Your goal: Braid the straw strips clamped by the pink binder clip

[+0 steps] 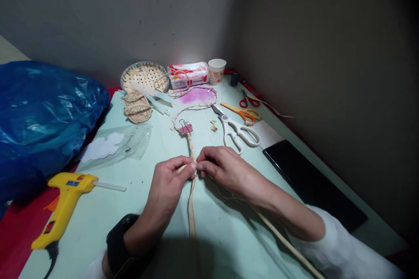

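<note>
A braid of pale, flat straw-like strands [191,143] runs toward me from a pink binder clip [186,129]. At the braid's near end my left hand [170,183] is closed, its thumb and index finger pinching the strands. My right hand [222,166] meets it there, also closed, with its fingertips on the same strands. One loose strand [191,213] hangs down toward me between the hands. Another strand [288,244] passes under my right forearm to the lower right. Beyond the clip, the finished thin braid [196,108] curves away in a loop on the table.
White-handled scissors [234,128], orange scissors [244,112] and red scissors [248,101] lie right of centre. A black tablet-like slab [310,183] is at right. On the left are a yellow glue gun [70,200] and a blue plastic bag [46,117]. A woven basket [126,79] and paper cup [216,74] stand behind.
</note>
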The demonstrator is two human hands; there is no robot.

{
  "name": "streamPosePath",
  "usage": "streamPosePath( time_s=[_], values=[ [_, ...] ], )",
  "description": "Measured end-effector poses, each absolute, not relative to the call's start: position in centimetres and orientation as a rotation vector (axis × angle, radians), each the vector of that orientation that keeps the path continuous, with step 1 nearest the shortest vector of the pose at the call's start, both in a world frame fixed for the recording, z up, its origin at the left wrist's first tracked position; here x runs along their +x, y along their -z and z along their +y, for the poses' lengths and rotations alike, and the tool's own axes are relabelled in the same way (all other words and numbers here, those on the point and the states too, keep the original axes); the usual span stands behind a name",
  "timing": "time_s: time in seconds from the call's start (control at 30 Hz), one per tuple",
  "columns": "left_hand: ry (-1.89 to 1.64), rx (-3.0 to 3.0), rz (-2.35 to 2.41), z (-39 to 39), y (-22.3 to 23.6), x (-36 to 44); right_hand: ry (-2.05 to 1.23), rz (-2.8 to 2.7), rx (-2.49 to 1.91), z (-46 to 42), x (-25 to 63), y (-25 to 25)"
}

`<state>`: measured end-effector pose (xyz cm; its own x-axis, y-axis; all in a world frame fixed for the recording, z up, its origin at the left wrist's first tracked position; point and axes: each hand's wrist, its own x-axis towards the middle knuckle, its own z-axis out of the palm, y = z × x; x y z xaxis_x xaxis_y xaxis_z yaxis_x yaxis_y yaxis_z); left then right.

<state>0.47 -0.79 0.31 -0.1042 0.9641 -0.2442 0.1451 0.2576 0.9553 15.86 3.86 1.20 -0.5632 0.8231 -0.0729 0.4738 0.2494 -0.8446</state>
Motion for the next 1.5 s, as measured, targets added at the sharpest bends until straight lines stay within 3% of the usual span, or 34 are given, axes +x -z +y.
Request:
streamPosePath(
  time_s=[0.33,1.03,1.5],
  values=[
    [-0.915,1.493,1.726,-1.6,-1.2,0.7,-1.032,-2.045,-1.298,3.0,15.1,-1.0],
    [-0.930,1.045,1.449,-1.4,-0.4,0.2,-1.533,-1.761,-1.290,3.7,15.8,-0.7],
    [-0.892,1.304,1.730,-1.2,-0.5,0.0,-1.435,-1.852,-1.317,3.6,15.6,-1.0]
  ],
)
